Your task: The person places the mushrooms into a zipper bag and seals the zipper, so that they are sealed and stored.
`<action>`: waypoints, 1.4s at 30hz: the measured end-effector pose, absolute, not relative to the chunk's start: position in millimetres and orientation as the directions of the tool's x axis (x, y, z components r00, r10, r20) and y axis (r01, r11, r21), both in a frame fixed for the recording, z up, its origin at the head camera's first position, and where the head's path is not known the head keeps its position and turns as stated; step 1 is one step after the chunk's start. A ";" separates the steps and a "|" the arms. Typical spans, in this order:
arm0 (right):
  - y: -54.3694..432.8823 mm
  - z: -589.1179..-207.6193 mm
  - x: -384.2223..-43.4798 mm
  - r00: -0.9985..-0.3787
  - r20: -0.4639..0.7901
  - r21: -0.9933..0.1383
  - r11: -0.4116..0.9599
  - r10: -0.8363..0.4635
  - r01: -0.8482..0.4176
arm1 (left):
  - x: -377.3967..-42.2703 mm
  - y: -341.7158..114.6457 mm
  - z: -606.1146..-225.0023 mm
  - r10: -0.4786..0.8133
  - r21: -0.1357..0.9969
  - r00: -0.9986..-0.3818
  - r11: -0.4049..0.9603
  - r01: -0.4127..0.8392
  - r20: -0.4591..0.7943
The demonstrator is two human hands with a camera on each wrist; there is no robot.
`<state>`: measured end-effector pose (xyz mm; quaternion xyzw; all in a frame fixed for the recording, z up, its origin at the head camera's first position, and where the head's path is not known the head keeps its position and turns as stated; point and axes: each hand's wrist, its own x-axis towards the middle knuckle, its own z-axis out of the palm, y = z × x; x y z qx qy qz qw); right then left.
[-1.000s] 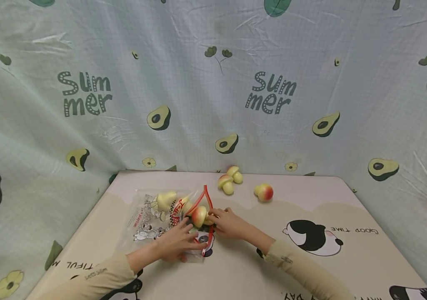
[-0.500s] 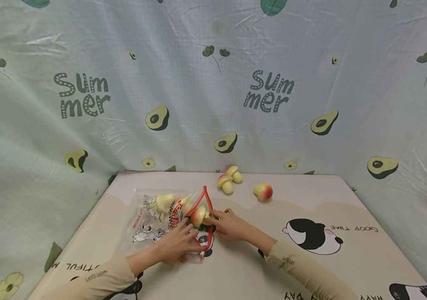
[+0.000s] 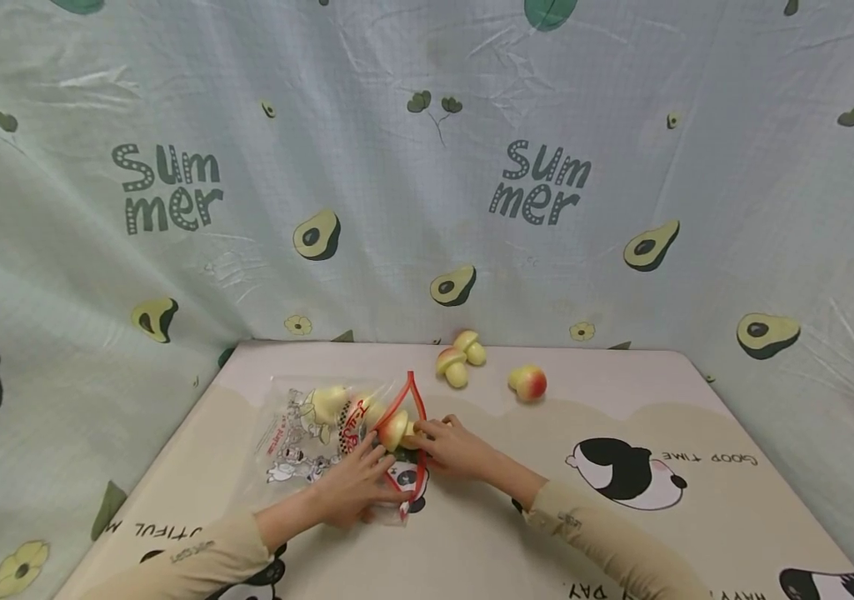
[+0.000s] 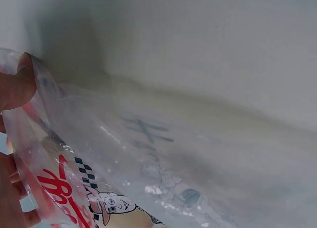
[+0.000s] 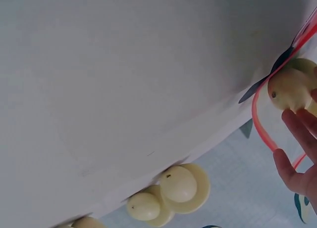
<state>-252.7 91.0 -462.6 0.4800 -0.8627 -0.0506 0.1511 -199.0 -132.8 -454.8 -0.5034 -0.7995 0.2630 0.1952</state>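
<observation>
A clear zip bag (image 3: 265, 467) with cartoon print and a red zip strip (image 3: 422, 407) lies on the table, its mouth spread toward the right. My left hand (image 3: 355, 487) holds the bag near its mouth; in the left wrist view the thumb (image 4: 26, 77) is at the plastic edge. My right hand (image 3: 460, 448) grips a yellow-and-red toy mushroom (image 3: 392, 430) by the stem end, at the bag's mouth. In the right wrist view its fingertips (image 5: 292, 116) touch this toy mushroom (image 5: 287, 89) beside the red strip. More yellow toy mushrooms (image 3: 329, 403) show inside the bag.
Two toy mushrooms (image 3: 452, 367) stand close together near the table's back edge. Another toy mushroom (image 3: 528, 383) with a red cap lies to their right. Behind the table (image 3: 516, 533) hangs a printed curtain (image 3: 382, 167).
The toy mushroom in my right hand has shifted slightly left, further into the bag's mouth. My left hand stays on the bag.
</observation>
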 end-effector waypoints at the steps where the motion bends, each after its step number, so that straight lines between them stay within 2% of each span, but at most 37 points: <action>1: 90.3 -462.8 -253.0 -0.481 0.227 0.242 0.528 -0.847 -0.814 | -199.3 -133.2 -454.8 0.911 -0.612 -0.410 0.354 0.708 0.053; 5: 87.8 -463.6 -255.8 -0.454 0.260 0.284 0.517 -0.852 -0.808 | -201.1 -133.8 -453.3 0.919 -0.587 -0.389 0.353 0.728 0.069; 10: 82.9 -467.1 -259.6 -0.450 0.260 0.299 0.514 -0.854 -0.804 | -202.9 -134.8 -452.4 0.925 -0.575 -0.373 0.345 0.742 0.074; 18: 72.8 -478.0 -260.5 -0.491 0.212 0.401 0.534 -0.845 -0.745 | -207.5 -137.4 -453.8 0.934 -0.534 -0.342 0.344 0.772 0.106; 26: 71.9 -481.8 -259.5 -0.526 0.212 0.494 0.554 -0.824 -0.670 | -211.8 -144.4 -447.9 0.926 -0.494 -0.359 0.370 0.787 0.122; 42: 67.8 -477.0 -259.5 -0.532 0.177 0.445 0.550 -0.828 -0.707 | -215.9 -149.3 -443.6 0.937 -0.480 -0.321 0.348 0.805 0.140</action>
